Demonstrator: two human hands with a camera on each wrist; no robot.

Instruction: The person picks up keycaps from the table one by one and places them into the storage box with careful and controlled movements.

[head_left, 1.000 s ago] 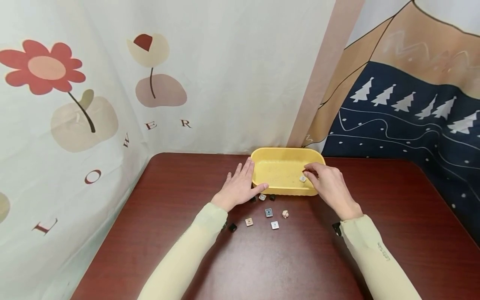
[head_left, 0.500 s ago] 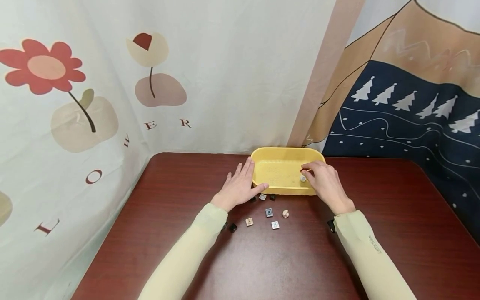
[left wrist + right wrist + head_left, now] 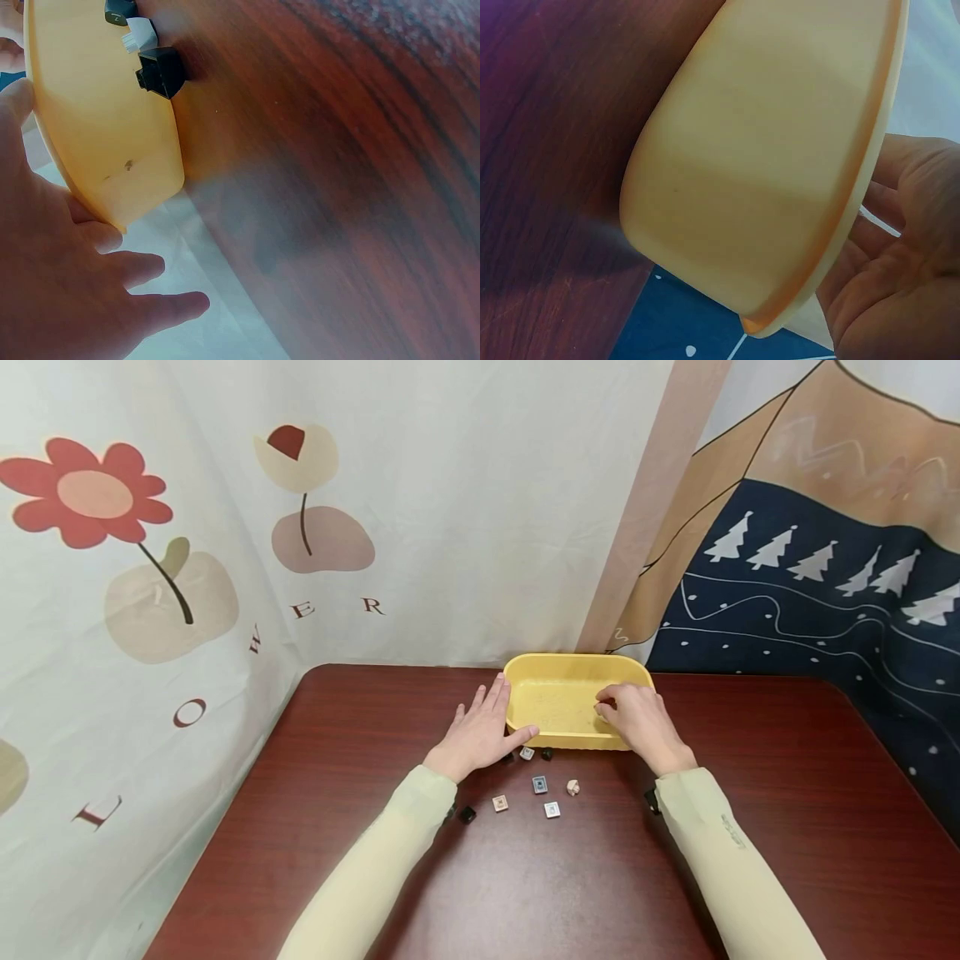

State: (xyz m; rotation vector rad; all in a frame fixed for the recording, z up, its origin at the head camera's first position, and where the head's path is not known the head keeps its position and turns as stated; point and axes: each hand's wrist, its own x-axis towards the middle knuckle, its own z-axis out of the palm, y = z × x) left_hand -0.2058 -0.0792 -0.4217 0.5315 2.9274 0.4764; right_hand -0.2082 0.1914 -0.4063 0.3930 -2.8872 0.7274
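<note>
Yellow oblong plastic basin with rounded corners (image 3: 555,700): the left hand (image 3: 474,739), fingers spread and grasping nothing, rests against its left rim; the right hand (image 3: 641,722) curls over its right end, and whether it pinches anything cannot be told. Small, squarish keycaps, including a smooth blue-grey keycap (image 3: 539,785), lie scattered in front. All sit on a glossy red-brown wood-grained table (image 3: 375,727). Behind hangs softly creased white fabric printed with flowers (image 3: 465,510), beside navy fabric with white trees (image 3: 817,610).
</note>
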